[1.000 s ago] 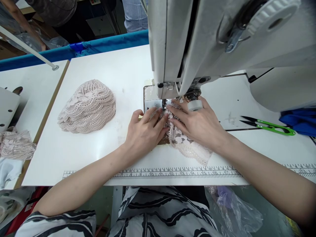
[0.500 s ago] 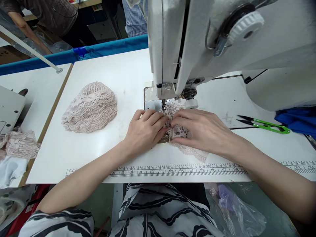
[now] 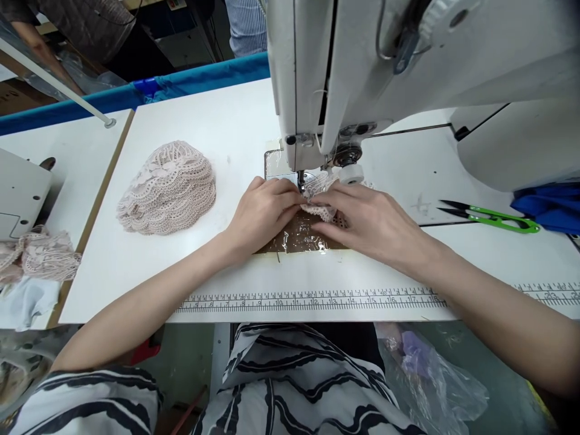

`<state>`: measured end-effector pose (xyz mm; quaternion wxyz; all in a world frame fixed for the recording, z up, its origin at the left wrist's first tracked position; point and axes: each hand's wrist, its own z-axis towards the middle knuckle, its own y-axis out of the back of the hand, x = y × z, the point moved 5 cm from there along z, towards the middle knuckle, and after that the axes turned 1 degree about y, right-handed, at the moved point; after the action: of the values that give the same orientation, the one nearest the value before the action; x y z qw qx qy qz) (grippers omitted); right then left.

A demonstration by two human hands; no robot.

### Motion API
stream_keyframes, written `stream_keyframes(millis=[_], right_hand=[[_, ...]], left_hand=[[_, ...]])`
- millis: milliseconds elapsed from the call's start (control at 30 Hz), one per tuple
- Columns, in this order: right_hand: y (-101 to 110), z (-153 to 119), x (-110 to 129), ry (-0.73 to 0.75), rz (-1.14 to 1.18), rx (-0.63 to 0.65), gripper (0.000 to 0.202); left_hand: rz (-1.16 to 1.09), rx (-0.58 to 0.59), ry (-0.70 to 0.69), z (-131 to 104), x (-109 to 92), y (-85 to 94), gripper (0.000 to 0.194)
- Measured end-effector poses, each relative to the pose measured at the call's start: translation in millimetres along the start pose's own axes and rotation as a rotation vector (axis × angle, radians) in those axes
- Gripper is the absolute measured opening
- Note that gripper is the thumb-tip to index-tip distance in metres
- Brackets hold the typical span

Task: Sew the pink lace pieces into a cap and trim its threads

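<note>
A small piece of pale pink lace (image 3: 321, 211) lies bunched just in front of the sewing machine's presser foot (image 3: 301, 180). My left hand (image 3: 268, 212) pinches its left edge close to the foot, fingers together. From the other side my right hand (image 3: 362, 219) grips the lace, with thumb and fingers closed over it. Part of the lace is hidden beneath my right fingers. Above both hands rises the white sewing machine head (image 3: 312, 90). Brown, shiny tape (image 3: 299, 237) shows on the table under the hands.
Left of my hands sits a stack of lace pieces (image 3: 167, 190). Green thread snips (image 3: 492, 217) and blue cloth (image 3: 548, 208) lie at the right. A printed ruler (image 3: 290, 300) runs along the front edge. More lace (image 3: 49, 257) rests on the neighbouring table; a person (image 3: 99, 30) stands beyond.
The front part of the lace, earlier spread toward the ruler, is now folded up toward the presser foot, uncovering the brown tape. My view has shifted slightly.
</note>
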<state>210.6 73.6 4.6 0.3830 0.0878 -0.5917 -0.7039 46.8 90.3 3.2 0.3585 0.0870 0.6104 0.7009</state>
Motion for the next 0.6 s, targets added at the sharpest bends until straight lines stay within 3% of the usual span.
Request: stream_keyframes(millis=[167, 333, 600], right_hand=[[3, 2, -7, -0.087, -0.081, -0.166, 0.036], [6, 6, -9, -0.132, -0.057, -0.218, 0.038], [4, 9, -11, -0.154, -0.145, -0.237, 0.041]], left_hand=[[-0.266, -0.034, 0.114, 7, 8, 6.9, 0.022], [-0.266, -0.043, 0.16, 11, 12, 8.8, 0.021], [-0.207, -0.052, 0.097, 14, 10, 1.7, 0.02]])
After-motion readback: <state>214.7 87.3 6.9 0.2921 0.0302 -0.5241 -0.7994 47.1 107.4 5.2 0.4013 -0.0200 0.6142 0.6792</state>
